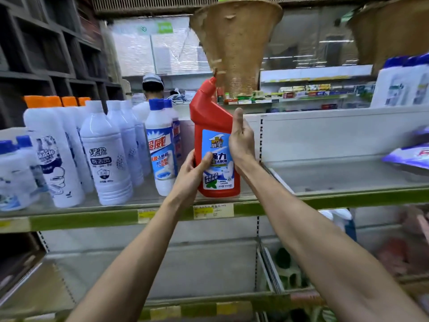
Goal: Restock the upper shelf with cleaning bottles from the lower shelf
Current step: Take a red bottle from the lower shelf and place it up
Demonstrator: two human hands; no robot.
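Observation:
A red angled-neck cleaning bottle (212, 126) with a blue label stands upright on the upper shelf (325, 201), near its front edge. My left hand (193, 173) grips its lower left side, thumb across the label. My right hand (241, 138) presses against its right side, fingers wrapped behind. Just left of it stand white bottles with blue caps (161, 145), then a row of plain white bottles (104, 154) and orange-capped ones (50, 145).
The upper shelf to the right of the red bottle is bare up to a purple pack (411, 154). The lower shelf (162, 275) below my arms shows bare metal. A woven lampshade (236, 43) hangs above. A person in a cap (153, 87) stands behind the shelving.

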